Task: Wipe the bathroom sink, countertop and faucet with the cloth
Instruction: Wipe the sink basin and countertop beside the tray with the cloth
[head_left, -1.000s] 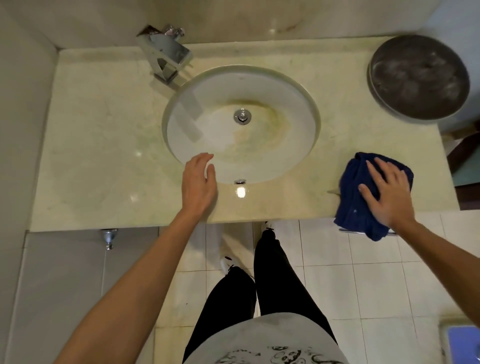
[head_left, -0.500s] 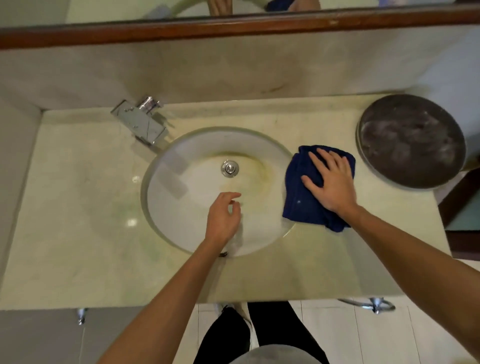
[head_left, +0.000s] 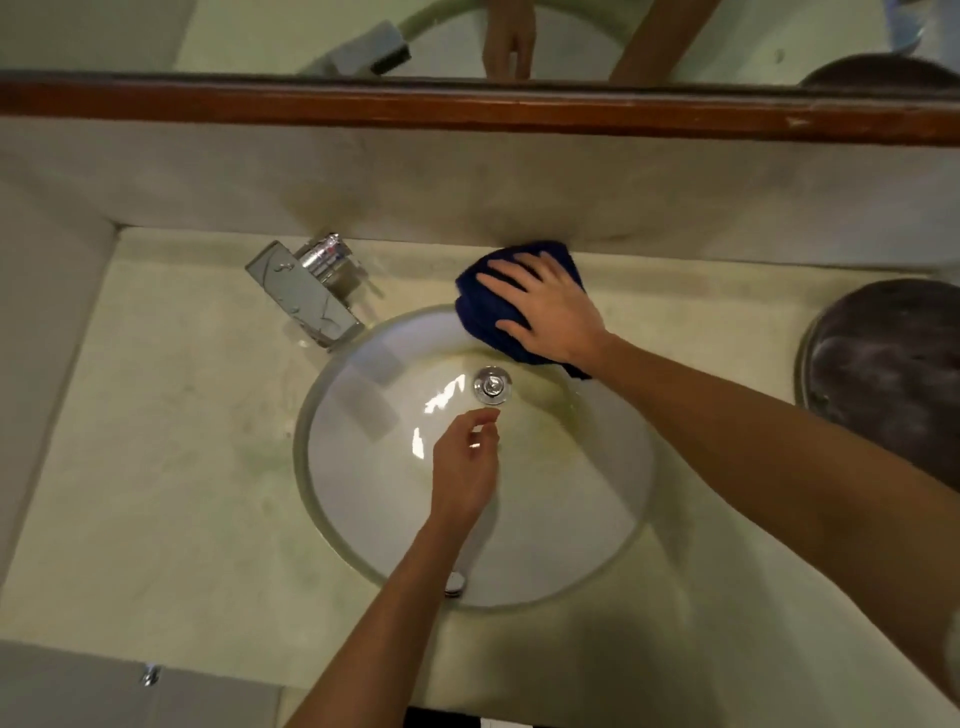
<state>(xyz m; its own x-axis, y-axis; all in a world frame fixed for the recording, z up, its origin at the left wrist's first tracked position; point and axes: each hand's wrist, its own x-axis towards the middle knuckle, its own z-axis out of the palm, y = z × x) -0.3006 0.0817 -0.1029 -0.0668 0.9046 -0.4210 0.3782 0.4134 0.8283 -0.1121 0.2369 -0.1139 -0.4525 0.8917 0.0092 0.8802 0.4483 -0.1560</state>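
Observation:
A round white sink (head_left: 363, 467) with a metal drain (head_left: 492, 385) is set in the pale stone countertop (head_left: 171, 467). A chrome faucet (head_left: 306, 291) stands at its far left rim. A dark blue cloth (head_left: 485, 306) lies on the counter behind the basin, against the back wall and over the far rim. My right hand (head_left: 550, 312) presses flat on the cloth. Above the basin, just short of the drain, my left hand (head_left: 467, 467) hovers with loosely curled fingers, holding nothing.
A round dark metal tray (head_left: 888, 364) lies on the counter at the right. A mirror with a brown wooden frame (head_left: 467, 109) runs along the back wall. A side wall (head_left: 41, 312) bounds the counter on the left.
My right hand slid the cloth from the counter's front right edge, past the basin's right rim, to the back rim. My left hand moved from the front rim to over the basin.

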